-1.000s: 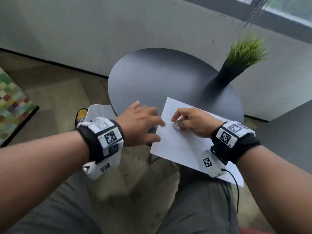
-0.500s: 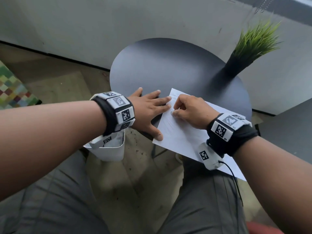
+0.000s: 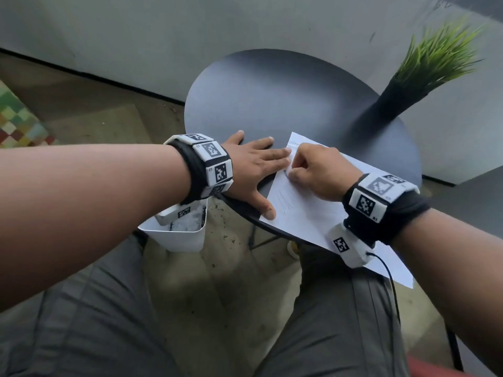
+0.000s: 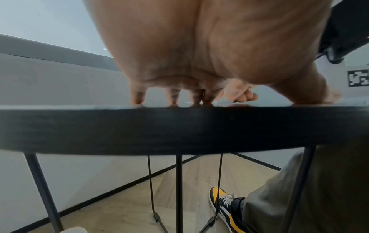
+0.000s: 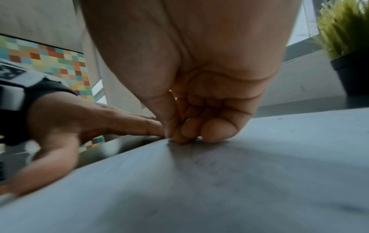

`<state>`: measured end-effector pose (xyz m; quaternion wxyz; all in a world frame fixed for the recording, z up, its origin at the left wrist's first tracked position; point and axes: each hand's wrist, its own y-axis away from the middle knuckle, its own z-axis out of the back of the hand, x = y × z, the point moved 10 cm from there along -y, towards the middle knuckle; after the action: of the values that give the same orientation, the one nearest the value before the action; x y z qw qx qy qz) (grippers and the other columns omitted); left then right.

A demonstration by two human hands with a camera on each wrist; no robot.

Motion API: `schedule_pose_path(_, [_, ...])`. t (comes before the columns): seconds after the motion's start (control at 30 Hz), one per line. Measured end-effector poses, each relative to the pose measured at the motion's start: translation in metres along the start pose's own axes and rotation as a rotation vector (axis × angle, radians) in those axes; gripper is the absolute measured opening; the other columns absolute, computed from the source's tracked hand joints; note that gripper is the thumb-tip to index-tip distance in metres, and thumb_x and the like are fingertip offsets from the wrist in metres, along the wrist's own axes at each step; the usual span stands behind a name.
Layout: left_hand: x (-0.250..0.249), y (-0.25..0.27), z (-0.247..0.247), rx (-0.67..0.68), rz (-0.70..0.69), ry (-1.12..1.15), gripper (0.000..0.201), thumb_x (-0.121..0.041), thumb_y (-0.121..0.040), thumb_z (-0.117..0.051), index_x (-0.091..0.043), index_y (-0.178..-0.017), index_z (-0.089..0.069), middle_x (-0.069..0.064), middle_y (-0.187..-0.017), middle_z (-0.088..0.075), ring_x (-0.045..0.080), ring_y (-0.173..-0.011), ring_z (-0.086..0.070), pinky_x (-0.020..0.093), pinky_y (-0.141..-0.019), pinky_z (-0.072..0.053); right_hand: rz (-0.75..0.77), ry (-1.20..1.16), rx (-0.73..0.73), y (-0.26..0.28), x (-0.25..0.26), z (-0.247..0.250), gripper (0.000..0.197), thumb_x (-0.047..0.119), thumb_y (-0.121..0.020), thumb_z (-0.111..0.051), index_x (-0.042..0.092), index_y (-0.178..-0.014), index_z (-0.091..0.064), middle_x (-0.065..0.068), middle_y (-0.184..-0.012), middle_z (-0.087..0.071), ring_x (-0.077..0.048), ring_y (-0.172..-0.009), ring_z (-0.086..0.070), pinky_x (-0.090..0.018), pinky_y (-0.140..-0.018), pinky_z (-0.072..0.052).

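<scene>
A white sheet of paper [image 3: 307, 213] with faint pencil marks lies on the round dark table [image 3: 272, 104], its near end hanging over the edge. My left hand [image 3: 258, 172] lies flat, fingers straight, fingertips on the paper's left edge and thumb at its near-left corner. My right hand [image 3: 313, 170] is curled near the sheet's far-left corner, thumb and fingertips pressed down on the paper [image 5: 239, 181]. Whatever small thing the right hand [image 5: 191, 126] pinches is hidden now. In the left wrist view the left hand [image 4: 199, 63] rests above the table rim [image 4: 179, 129].
A potted grass plant [image 3: 424, 66] stands at the table's far right. A white bin [image 3: 179, 235] sits on the floor below my left wrist. My knees are under the table's near edge, and a yellow-black shoe [image 4: 223, 203] is between the thin legs.
My left hand has gone from hovering to lying flat on the table and the paper's edge. The right hand, seen earlier pinching a small white object, has slid toward the sheet's far-left corner.
</scene>
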<state>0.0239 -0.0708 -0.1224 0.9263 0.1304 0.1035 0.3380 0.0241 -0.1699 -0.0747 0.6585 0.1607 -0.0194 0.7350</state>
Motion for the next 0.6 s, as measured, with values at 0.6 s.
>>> schedule_pose_path(0.6, [-0.001,0.0,-0.001,-0.017,0.002,0.044,0.126,-0.101,-0.053,-0.036,-0.04,-0.156,0.003,-0.02,-0.165,0.008,0.017,-0.153,0.009,0.067,-0.115,-0.004,0.127,-0.001,0.107,0.004,0.016,-0.011,0.009,0.022,-0.088,-0.058,0.017,-0.095,-0.058,0.0,-0.092,-0.061,-0.023,-0.089,-0.057,-0.029,-0.071,-0.039])
